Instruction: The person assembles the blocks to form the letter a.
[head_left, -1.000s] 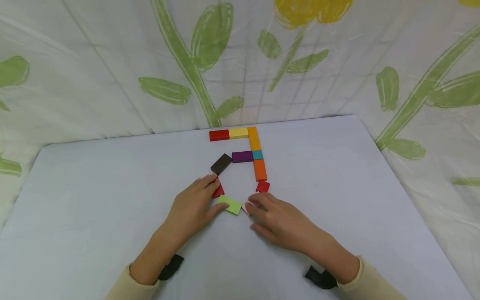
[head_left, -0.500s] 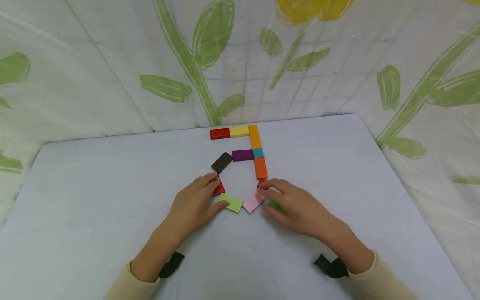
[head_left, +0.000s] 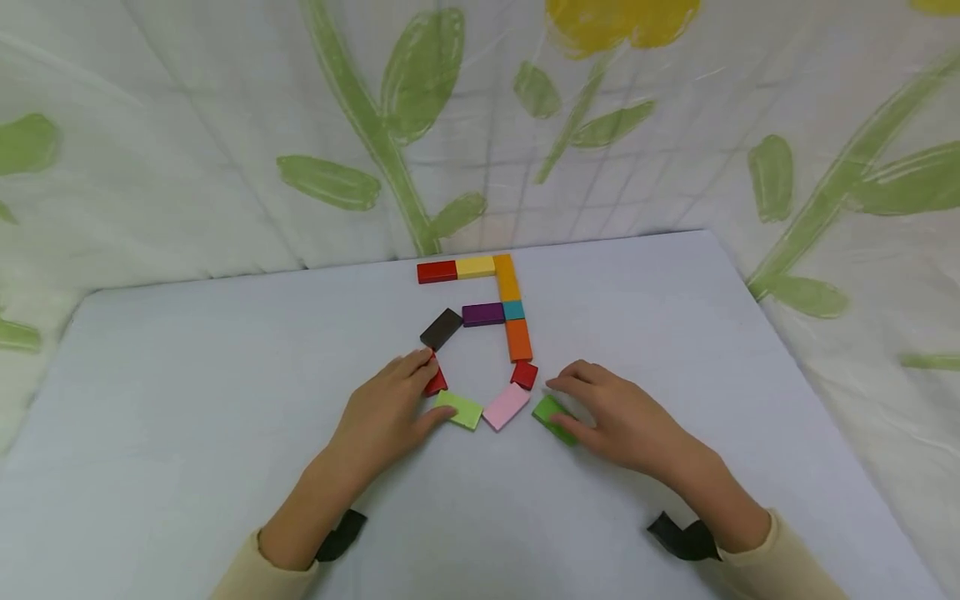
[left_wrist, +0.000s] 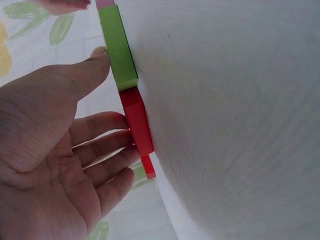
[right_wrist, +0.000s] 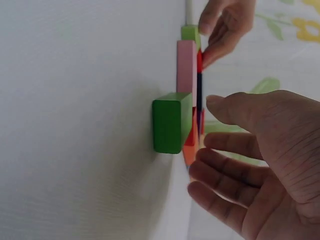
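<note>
Several flat coloured blocks form an outline on the table. In the head view my left hand (head_left: 386, 408) rests its fingertips on a red block (head_left: 436, 382), its thumb on a light green block (head_left: 467, 412). The left wrist view shows these fingers loosely extended along the red block's side (left_wrist: 140, 125). My right hand (head_left: 622, 417) hovers at a dark green block (head_left: 549, 412), its thumb overlapping one end in the head view. In the right wrist view its fingers are spread beside the green block (right_wrist: 167, 126), not wrapped round it. A pink block (head_left: 506, 406) lies between the two green ones.
A small red block (head_left: 524, 374), an orange block (head_left: 519, 340), a purple block (head_left: 483, 314) and a black block (head_left: 441, 329) continue the outline. A red block (head_left: 437, 272) and a yellow block (head_left: 476, 267) lie at the back. A patterned curtain (head_left: 225, 167) hangs behind the white table (head_left: 187, 400).
My right hand has let go of the pink block and moved right to the dark green block, uncovering the pink and small red blocks. The left hand stays in place.
</note>
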